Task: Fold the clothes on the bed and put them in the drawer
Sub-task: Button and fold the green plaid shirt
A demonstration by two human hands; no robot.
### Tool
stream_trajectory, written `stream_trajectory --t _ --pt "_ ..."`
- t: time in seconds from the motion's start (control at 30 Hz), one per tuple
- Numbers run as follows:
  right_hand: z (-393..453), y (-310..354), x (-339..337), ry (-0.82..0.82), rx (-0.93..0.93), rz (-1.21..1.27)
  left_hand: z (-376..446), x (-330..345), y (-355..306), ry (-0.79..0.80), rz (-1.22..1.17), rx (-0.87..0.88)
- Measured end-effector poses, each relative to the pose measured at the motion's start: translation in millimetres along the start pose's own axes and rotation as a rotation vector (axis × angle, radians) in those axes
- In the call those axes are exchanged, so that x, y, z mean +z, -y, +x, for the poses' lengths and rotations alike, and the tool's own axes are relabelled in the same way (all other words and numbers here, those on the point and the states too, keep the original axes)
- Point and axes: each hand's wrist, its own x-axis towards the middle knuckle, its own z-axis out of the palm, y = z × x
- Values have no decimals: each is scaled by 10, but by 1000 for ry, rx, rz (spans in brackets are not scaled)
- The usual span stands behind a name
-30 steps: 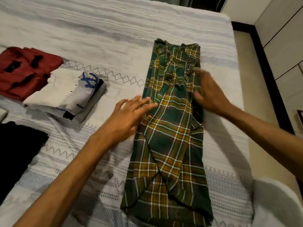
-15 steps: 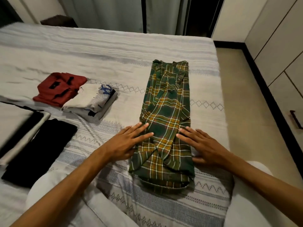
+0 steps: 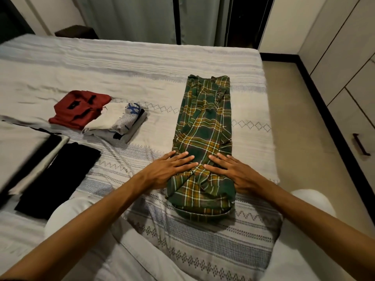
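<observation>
In the head view, the green and yellow plaid flannel shirt point(image 3: 204, 138) lies as a long narrow strip on the right of the white patterned bedspread point(image 3: 125, 69). The left hand point(image 3: 168, 171) and right hand point(image 3: 233, 173) press flat, fingers straight, on its near part, gripping nothing. To do this step well, smooth the layers evenly, then bring the near hem squarely to the far collar end so the edges line up.

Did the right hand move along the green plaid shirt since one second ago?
Yes. The right hand came from the far part of the folded green plaid shirt to its near part, close to the hem, beside the left hand.
</observation>
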Motion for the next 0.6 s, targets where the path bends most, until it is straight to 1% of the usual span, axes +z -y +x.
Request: stream_trajectory --t 0.13,0.2,0.23,0.3,0.37,0.4,0.47,0.53,0.57,0.6 --pt "-159 68 -5 37 -21 -18 -93 -12 -112 42 -25 15" --pt "-323 137 54 80 -65 -82 -192 -10 -236 42 -45 73" --pt "-431 187 103 77 -104 -124 -243 25 -312 15 -37 123" --pt "-641 340 188 0 -193 -162 -355 96 -491 -37 -10 213" --pt "-721 450 165 -61 -255 -138 -402 94 -620 -36 -76 251" --pt "-713 478 140 -61 -250 -119 -389 56 -666 -16 -139 261" --pt "-632 506 107 10 -221 -63 -360 -20 -718 53 -223 256" --pt "-557 533 69 105 -223 -48 -347 -68 -713 63 -254 253" --pt "-544 541 48 114 -221 -8 -359 -60 -718 50 -279 232" --pt "-548 570 17 108 -206 83 -366 -90 -727 49 -326 205"
